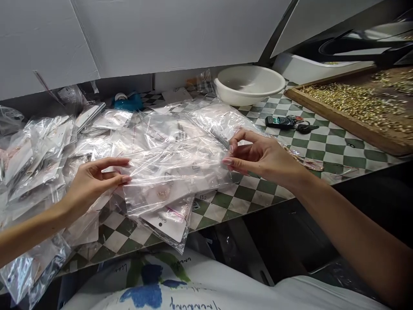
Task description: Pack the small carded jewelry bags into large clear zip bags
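A clear plastic bag point(206, 170) is stretched between my hands, low over the table. My left hand point(100, 174) pinches its left edge between thumb and fingers. At the opposite end, my right hand point(258, 157) has thumb and fingertips closed on the bag's edge. Beneath the bag lie white jewelry cards in clear sleeves; one card point(176, 221) with a dark dot and handwriting-style print sticks out toward the table's front edge. More clear bags lie flat behind the one I hold. Whatever is inside the held bag is hard to make out through the glare.
A heap of packaged cards point(41, 159) covers the left side, spilling over the front edge. Behind stand a white bowl point(250, 101) and a blue tape dispenser point(129, 102). Keys with a black fob point(280, 122) lie right, near a wooden tray point(342, 122) of small gold pieces.
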`<state>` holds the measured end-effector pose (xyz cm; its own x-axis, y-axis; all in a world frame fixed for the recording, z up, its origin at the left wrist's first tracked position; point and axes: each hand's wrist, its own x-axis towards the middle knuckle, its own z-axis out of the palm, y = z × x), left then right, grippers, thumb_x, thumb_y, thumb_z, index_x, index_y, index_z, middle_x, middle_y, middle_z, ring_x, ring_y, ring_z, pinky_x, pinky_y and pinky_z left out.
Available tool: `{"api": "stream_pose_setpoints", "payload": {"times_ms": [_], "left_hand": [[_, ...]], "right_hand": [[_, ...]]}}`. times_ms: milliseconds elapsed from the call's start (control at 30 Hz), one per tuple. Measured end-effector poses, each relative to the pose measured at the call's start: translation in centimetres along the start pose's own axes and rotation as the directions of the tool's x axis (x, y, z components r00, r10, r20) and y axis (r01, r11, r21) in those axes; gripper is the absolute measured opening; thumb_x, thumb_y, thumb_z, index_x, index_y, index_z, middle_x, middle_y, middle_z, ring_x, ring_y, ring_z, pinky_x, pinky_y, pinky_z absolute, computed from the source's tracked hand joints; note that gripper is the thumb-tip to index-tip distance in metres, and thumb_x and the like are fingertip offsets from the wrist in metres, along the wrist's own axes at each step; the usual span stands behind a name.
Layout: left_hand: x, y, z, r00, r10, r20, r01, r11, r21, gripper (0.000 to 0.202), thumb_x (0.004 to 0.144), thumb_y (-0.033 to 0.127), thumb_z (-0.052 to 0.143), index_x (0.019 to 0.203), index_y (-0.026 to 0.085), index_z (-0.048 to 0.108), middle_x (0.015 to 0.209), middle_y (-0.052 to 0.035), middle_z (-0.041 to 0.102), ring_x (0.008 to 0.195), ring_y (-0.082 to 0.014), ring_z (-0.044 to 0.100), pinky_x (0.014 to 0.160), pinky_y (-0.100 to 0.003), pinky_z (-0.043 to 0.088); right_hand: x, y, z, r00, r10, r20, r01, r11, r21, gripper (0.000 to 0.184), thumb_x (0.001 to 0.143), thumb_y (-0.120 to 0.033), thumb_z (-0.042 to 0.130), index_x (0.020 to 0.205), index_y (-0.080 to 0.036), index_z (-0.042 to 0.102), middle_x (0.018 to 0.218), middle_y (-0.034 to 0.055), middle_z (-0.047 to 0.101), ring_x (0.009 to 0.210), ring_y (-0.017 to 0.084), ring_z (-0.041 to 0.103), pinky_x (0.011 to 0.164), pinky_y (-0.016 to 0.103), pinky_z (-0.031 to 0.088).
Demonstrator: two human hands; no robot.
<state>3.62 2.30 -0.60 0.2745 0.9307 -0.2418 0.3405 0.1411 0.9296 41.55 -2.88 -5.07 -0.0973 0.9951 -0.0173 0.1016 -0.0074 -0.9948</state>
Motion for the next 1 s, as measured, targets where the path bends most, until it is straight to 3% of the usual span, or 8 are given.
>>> {"api": "stream_pose_setpoints", "payload": {"times_ms": [133,433,533,633,700,833,933,1000], "left_hand": [[-0.1,0.0,0.3,0.999,0.033,-0.04,-0.032,0.999,0.022,0.044,0.068,0.038,0.097,0.108,0.025,0.083,0.105,-0.0043,0.082,0.083,-0.0197,0.08,0.079,-0.026,0.07],[0.0,-0.3,0.3,0.999,0.017,-0.027,-0.016,1.0,0.008,0.049,0.067,0.037,0.098,0.11,0.023,0.081,0.097,-0.0049,0.083,0.083,-0.02,0.08,0.076,-0.024,0.069],[-0.1,-0.6,0.4,0.999,0.031,-0.012,-0.03,0.999,0.031,0.049,0.07,0.039,0.096,0.112,0.022,0.079,0.089,-0.0051,0.081,0.079,-0.0202,0.079,0.075,-0.027,0.069],[-0.2,-0.9,0.0,0.984,0.177,-0.035,-0.171,0.977,0.131,0.045,0.074,0.04,0.092,0.113,0.023,0.077,0.11,-0.0068,0.076,0.079,-0.0184,0.076,0.072,-0.03,0.069],[-0.2,-0.8,-0.4,0.927,0.365,-0.088,-0.319,0.889,0.328,0.04,0.08,0.043,0.087,0.113,0.024,0.076,0.121,-0.0079,0.068,0.081,-0.0178,0.072,0.067,-0.032,0.067],[0.0,0.8,-0.2,0.743,0.669,-0.019,-0.436,0.506,0.744,0.033,0.1,0.039,0.061,0.123,0.017,0.07,0.12,-0.0124,0.063,0.1,-0.025,0.066,0.082,-0.042,0.063],[0.4,1.9,2.0,0.717,0.673,0.179,-0.508,0.33,0.796,0.04,0.106,0.034,0.045,0.135,0.009,0.06,0.136,-0.0178,0.064,0.124,-0.0316,0.063,0.104,-0.053,0.055],[0.8,1.8,4.0,0.737,0.603,0.305,-0.542,0.257,0.8,0.05,0.108,0.04,0.04,0.146,0.009,0.051,0.153,-0.0199,0.055,0.14,-0.0339,0.054,0.115,-0.059,0.045]], "right_hand": [[0.0,0.5,0.2,1.0,-0.014,-0.026,0.013,0.999,-0.048,0.047,0.068,-0.031,0.096,0.087,-0.019,0.055,0.07,-0.0029,0.063,0.061,0.011,0.066,0.051,0.017,0.052],[-0.1,1.2,0.5,0.999,-0.024,-0.031,0.02,0.992,-0.121,0.044,0.076,-0.039,0.091,0.091,-0.02,0.054,0.077,-0.0035,0.062,0.068,0.01,0.067,0.064,0.021,0.054],[-0.2,1.8,1.2,0.993,-0.108,-0.057,0.09,0.961,-0.262,0.043,0.08,-0.048,0.086,0.09,-0.022,0.053,0.073,-0.0025,0.063,0.065,0.012,0.065,0.061,0.024,0.053],[-0.6,2.3,1.3,0.962,-0.27,-0.042,0.207,0.821,-0.532,0.034,0.089,-0.049,0.075,0.089,-0.023,0.054,0.069,-0.0011,0.064,0.058,0.014,0.061,0.056,0.027,0.05],[-1.0,2.2,0.8,0.936,-0.352,0.0,0.24,0.636,-0.733,0.028,0.093,-0.049,0.068,0.089,-0.023,0.057,0.065,-0.0009,0.062,0.05,0.014,0.056,0.05,0.028,0.044],[-1.1,0.3,0.1,0.866,-0.498,0.034,0.196,0.277,-0.941,0.028,0.099,-0.049,0.061,0.092,-0.022,0.065,0.06,-0.0003,0.059,0.046,0.015,0.054,0.046,0.029,0.036],[0.2,-1.3,1.9,0.819,-0.566,0.096,0.271,0.233,-0.934,0.033,0.104,-0.047,0.054,0.106,-0.018,0.069,0.078,0.0056,0.071,0.066,0.021,0.069,0.059,0.033,0.052],[1.4,-1.6,4.0,0.816,-0.535,0.219,0.379,0.209,-0.901,0.044,0.107,-0.049,0.047,0.125,-0.014,0.066,0.109,0.0129,0.076,0.1,0.027,0.073,0.083,0.042,0.06]]}}
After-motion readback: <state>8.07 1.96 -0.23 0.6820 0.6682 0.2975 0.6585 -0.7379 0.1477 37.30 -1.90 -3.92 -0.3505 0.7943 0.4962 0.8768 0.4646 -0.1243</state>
